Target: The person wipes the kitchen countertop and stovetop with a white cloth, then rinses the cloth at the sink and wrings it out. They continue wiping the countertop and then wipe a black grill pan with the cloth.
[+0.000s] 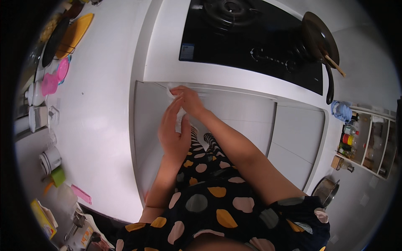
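My left hand (172, 135) is raised in front of the counter corner, its fingers extended and its thumb apart. My right hand (191, 102) reaches across to it, and the fingertips of both hands overlap in the picture. A thin, pale, crumpled piece, perhaps tissue or plastic film (170, 91), shows at the fingers of my right hand, which appears to grip it. More white shows between my left thumb and fingers, but I cannot tell whether it is the same piece. The hands partly hide it.
A black glass gas hob (232, 40) lies ahead, with a wok (320, 40) at its right end; the wok's handle juts past the counter edge. Along the white left counter (100, 103) stand pink containers (50, 84) and a white enamel mug (50, 160). A bottle rack (364, 141) is right.
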`<state>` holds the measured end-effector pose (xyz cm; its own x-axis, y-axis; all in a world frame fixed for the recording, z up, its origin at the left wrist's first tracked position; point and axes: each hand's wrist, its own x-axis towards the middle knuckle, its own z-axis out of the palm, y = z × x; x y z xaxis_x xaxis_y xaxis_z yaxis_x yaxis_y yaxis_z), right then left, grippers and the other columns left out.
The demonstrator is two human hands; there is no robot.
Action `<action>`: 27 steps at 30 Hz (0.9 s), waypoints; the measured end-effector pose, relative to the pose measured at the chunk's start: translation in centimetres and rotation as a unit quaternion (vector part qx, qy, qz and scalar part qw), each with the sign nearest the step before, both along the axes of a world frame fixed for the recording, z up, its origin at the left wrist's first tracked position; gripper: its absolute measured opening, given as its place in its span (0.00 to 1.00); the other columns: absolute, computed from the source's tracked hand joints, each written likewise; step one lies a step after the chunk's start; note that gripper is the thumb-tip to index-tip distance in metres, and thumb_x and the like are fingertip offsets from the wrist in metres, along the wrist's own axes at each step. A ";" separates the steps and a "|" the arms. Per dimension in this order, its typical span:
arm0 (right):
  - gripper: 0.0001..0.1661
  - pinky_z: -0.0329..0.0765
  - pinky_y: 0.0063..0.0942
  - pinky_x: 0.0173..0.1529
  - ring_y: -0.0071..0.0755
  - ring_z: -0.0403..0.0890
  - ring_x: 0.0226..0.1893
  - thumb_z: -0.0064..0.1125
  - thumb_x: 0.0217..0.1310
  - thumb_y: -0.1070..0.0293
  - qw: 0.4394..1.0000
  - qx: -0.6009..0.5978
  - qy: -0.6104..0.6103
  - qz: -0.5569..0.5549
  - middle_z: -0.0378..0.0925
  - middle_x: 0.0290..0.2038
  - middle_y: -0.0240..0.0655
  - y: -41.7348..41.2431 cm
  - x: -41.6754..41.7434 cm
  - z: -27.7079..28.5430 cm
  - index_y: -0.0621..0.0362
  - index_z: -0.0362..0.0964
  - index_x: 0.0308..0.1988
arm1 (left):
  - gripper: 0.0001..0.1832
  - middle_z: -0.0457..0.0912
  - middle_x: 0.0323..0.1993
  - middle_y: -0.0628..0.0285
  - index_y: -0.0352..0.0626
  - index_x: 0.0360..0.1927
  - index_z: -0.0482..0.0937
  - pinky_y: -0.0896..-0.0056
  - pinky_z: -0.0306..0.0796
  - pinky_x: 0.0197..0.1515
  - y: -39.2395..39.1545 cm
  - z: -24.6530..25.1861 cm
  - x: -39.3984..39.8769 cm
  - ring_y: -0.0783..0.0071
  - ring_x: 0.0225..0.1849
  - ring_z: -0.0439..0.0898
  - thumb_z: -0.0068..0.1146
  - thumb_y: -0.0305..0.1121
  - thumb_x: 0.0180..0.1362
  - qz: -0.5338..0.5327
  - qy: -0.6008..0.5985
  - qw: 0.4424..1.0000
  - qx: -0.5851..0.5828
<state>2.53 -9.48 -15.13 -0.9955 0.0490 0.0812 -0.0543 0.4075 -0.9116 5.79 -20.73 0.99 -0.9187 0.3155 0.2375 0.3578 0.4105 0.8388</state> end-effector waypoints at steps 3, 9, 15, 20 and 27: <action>0.20 0.74 0.29 0.48 0.37 0.78 0.42 0.39 0.52 0.81 0.987 -0.113 -0.106 -0.039 0.76 0.43 0.40 0.7 2.4 -0.1 0.62 0.73 0.44 | 0.18 0.76 0.51 0.56 0.37 0.52 0.72 0.67 0.70 0.53 -0.9 0.0 -0.1 0.65 0.52 0.75 0.43 0.18 0.57 0.045 -0.017 0.998 0.028; 0.25 0.74 0.41 0.53 0.46 0.77 0.46 0.36 0.50 0.83 0.732 -0.652 -0.145 -0.138 0.74 0.45 0.48 7.3 7.5 1.7 0.71 0.65 0.50 | 0.15 0.78 0.44 0.54 0.37 0.46 0.75 0.66 0.70 0.48 -1.4 -6.9 1.8 0.60 0.47 0.77 0.52 0.22 0.52 0.120 -0.079 0.989 0.021; 0.21 0.73 0.41 0.54 0.45 0.75 0.49 0.39 0.59 0.74 0.640 -0.760 -0.075 -0.087 0.72 0.50 0.48 10.6 9.9 1.4 0.68 0.63 0.52 | 0.18 0.76 0.43 0.55 0.39 0.43 0.75 0.67 0.69 0.49 4.2 -7.0 4.5 0.57 0.45 0.75 0.62 0.32 0.47 0.014 -0.078 0.997 -0.020; 0.21 0.71 0.41 0.56 0.45 0.73 0.52 0.38 0.61 0.72 0.619 -0.775 -0.037 -0.120 0.70 0.52 0.47 12.4 11.6 2.1 0.66 0.62 0.54 | 0.12 0.75 0.36 0.58 0.41 0.34 0.76 0.61 0.68 0.49 7.6 -7.0 6.6 0.59 0.38 0.75 0.60 0.28 0.44 -0.039 0.014 0.998 -0.040; 0.22 0.68 0.39 0.58 0.43 0.71 0.53 0.40 0.63 0.67 0.640 -0.739 0.022 -0.211 0.69 0.53 0.43 16.0 16.0 1.3 0.61 0.61 0.55 | 0.09 0.73 0.31 0.62 0.43 0.29 0.76 0.60 0.69 0.40 13.7 -5.5 12.3 0.62 0.33 0.74 0.54 0.26 0.40 -0.186 0.140 0.972 -0.016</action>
<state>18.53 6.57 -13.81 -0.8666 0.3683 -0.3368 -0.2622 -0.9102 -0.3206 18.05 -7.00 -4.50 -0.6407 0.6252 0.4457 0.6985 0.2336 0.6764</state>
